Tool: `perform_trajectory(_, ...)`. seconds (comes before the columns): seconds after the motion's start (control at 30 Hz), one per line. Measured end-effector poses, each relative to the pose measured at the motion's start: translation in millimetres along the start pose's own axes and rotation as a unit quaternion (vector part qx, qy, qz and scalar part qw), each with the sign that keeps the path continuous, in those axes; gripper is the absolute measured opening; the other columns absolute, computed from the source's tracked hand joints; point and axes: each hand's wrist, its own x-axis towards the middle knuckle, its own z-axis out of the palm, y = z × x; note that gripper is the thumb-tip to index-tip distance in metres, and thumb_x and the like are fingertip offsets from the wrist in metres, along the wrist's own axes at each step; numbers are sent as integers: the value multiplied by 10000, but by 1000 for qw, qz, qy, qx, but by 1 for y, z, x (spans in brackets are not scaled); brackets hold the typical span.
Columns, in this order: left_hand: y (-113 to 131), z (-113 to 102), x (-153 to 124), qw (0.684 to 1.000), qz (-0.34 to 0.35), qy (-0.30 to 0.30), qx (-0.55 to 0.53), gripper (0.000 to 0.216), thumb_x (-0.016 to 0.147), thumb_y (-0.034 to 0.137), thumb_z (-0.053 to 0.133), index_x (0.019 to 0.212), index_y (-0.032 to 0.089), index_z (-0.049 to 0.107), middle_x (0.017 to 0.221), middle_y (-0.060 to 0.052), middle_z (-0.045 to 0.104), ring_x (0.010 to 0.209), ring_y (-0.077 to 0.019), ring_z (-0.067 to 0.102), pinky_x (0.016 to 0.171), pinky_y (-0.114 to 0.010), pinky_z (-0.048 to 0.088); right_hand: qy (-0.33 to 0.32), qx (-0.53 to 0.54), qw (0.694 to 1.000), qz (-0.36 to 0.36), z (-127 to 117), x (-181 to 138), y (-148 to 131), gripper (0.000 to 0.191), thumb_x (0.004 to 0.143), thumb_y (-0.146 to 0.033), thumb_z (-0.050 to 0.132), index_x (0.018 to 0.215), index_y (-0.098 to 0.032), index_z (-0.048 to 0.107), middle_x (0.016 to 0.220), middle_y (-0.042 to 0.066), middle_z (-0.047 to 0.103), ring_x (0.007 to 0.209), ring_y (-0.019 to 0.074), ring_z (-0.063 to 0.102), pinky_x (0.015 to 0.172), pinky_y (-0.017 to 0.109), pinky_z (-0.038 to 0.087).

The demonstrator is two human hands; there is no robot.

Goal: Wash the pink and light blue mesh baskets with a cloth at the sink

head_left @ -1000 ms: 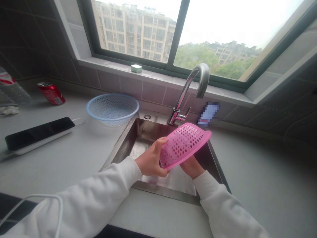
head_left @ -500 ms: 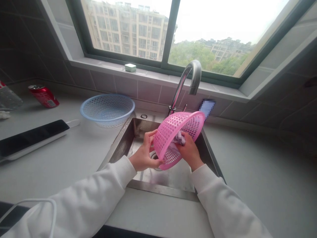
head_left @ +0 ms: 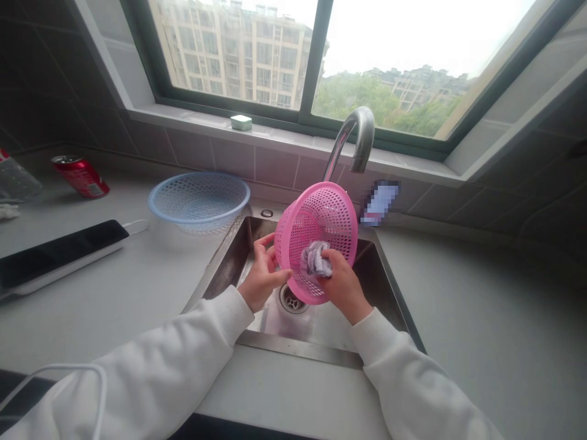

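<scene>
Right fingers (head_left: 334, 259) are bunched on a wadded cloth (head_left: 314, 259) inside the pink basket (head_left: 337, 211), left fingers (head_left: 277, 278) have it by the side, and it's tipped over the sink (head_left: 316, 352), tap (head_left: 364, 143) just behind, blue basket (head_left: 199, 205) on the surface (head_left: 151, 287) off left.

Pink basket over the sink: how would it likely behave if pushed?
The pink basket is probably light for its size, being full of holes. It seems fairly stiff, as its outline looks smoothly rounded. A push from the cloth might swivel it, since the left hand holds only one side.
</scene>
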Motion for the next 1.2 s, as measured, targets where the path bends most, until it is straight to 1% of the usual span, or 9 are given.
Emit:
perform_trajectory(0.1,-1,0,1,1000,-4,5,-5,948,606,332,944,1295,274,296,1229,-76,647,1133,-276,666,1049,-518,488,26,-37,999,20,-2,6,8,362,660,-273,727,1010,-257,637,1088,87,659,942,349,636,833,501,498)
perform_trajectory(0.3,-5,1,1,1000,6,7,16,889,601,330,933,1237,250,317,1244,-96,643,1129,-259,653,1008,-450,495,8,125,991,-44,17,-8,-19,308,706,-287,732,961,-256,563,919,7,641,822,241,621,788,401,524)
perform_trajectory(0.53,-2,-4,5,1000,-2,16,10,929,614,296,908,1300,281,282,1193,-58,652,1091,-258,666,1017,-479,489,-27,-72,997,10,0,5,-5,304,667,-181,686,961,-236,634,1063,76,617,851,278,612,747,426,478)
perform_trajectory(0.7,-9,-7,8,999,-14,-20,45,1109,651,342,908,1456,297,146,1311,-108,616,1234,-299,617,1123,-540,421,-18,95,995,17,12,3,-5,324,622,-212,766,896,-242,595,890,14,631,810,238,602,774,398,495)
perform_trajectory(0.8,-15,-9,10,990,-67,-57,111,1268,636,389,921,1547,263,47,1507,-206,474,1421,-368,471,1177,-576,368,-18,242,968,70,21,0,-11,356,613,-254,833,858,-253,575,789,-39,635,718,184,590,710,341,509)
perform_trajectory(0.9,-16,-10,9,965,-112,-95,217,1431,535,411,966,1611,236,40,1673,-246,210,1541,-426,272,1242,-608,261,38,439,888,134,17,4,-12,394,630,-279,856,942,-263,616,896,-33,707,776,175,650,737,333,552)
perform_trajectory(1.03,-12,-6,6,914,-112,-136,366,1453,511,361,975,1643,222,74,1682,-227,227,1542,-457,252,1265,-645,168,95,562,799,192,8,8,-14,426,651,-287,855,1037,-270,673,972,-20,752,847,174,709,729,311,598)
perform_trajectory(1.1,-12,-3,5,912,-71,-138,379,1413,522,312,968,1642,223,112,1676,-212,253,1540,-444,261,1270,-625,176,87,569,791,206,9,7,-19,419,654,-291,857,1036,-268,685,970,-16,762,852,183,722,724,316,612)
perform_trajectory(1.2,-13,0,4,935,-7,-116,334,1316,572,289,946,1629,221,165,1663,-207,274,1527,-422,293,1256,-607,243,19,539,821,188,17,3,-25,460,680,-322,845,1101,-269,667,1076,18,762,927,229,728,797,389,619)
